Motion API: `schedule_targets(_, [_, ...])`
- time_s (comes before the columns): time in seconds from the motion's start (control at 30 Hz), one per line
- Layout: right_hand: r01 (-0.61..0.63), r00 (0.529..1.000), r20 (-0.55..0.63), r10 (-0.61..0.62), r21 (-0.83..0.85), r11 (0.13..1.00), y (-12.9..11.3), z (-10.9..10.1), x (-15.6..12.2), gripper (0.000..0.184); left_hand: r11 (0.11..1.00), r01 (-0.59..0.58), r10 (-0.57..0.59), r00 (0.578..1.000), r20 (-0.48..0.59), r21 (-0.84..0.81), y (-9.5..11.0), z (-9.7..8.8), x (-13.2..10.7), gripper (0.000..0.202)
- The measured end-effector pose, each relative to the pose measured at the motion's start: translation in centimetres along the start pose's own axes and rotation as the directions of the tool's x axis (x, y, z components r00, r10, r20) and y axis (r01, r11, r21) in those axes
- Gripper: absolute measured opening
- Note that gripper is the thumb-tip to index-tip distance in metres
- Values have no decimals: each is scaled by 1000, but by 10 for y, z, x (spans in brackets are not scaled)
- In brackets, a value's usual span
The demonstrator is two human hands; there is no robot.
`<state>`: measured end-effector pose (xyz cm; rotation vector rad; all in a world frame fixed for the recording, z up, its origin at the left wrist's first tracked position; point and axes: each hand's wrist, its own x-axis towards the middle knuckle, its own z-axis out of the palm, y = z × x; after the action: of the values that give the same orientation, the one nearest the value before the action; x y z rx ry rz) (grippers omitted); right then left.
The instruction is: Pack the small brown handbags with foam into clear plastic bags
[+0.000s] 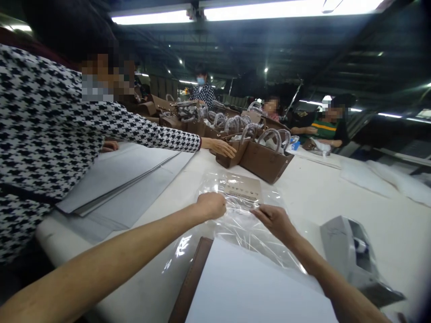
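A clear plastic bag (249, 235) lies stretched out in front of me, with a tan printed panel (244, 186) at its far end. My left hand (211, 205) is closed in a fist on the left side of the plastic. On the right side, my right hand (272, 219) pinches the same bag between thumb and fingers. Nearer to me is a brown leather item (193, 273), most of it covered by a white sheet (259, 287). Whether these two lie inside the plastic, I cannot tell.
Brown handbags (266, 161) with wrapped handles crowd the table's far side. A co-worker's hand (222, 147) reaches to one from the left, over stacked grey sheets (124, 179). A grey tape dispenser (353, 255) stands at right. Several other people work farther back.
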<state>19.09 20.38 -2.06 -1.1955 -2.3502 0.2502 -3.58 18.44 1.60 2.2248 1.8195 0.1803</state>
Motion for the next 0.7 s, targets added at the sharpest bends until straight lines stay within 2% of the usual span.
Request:
schedule_targets(0.1, [-15,1000,-1,15,-74,997,5,-12,-7,43,993,107,-109,993,-40,-58,-23,-4,1,24])
schedule_targets(0.17, [-50,999,10,52,-116,992,11,-17,-15,32,980,149,-164,980,-108,-135,-38,-7,0,24])
schedule_targets(0.23, [-130,991,-3,131,-144,981,22,-19,-27,17,956,157,-208,959,-193,-248,-51,-8,-4,22])
schedule_targets(0.3, [-253,967,-52,248,-151,956,37,-21,-42,13,910,133,-249,933,-261,-394,-61,-6,-10,21])
schedule_targets(0.43, [-509,855,-130,503,-16,861,69,-23,-79,15,717,18,-322,895,-308,-697,-66,12,-21,26])
schedule_targets(0.53, [-635,740,-77,668,249,731,80,-14,-105,14,541,-78,-367,874,-319,-837,-59,27,-25,25])
schedule_targets(0.63, [-644,640,10,768,552,530,78,-1,-127,24,425,-144,-391,861,-325,-894,-52,38,-25,28])
schedule_targets(0.7, [-596,588,48,807,700,393,75,7,-138,29,402,-171,-392,856,-338,-900,-48,46,-26,28])
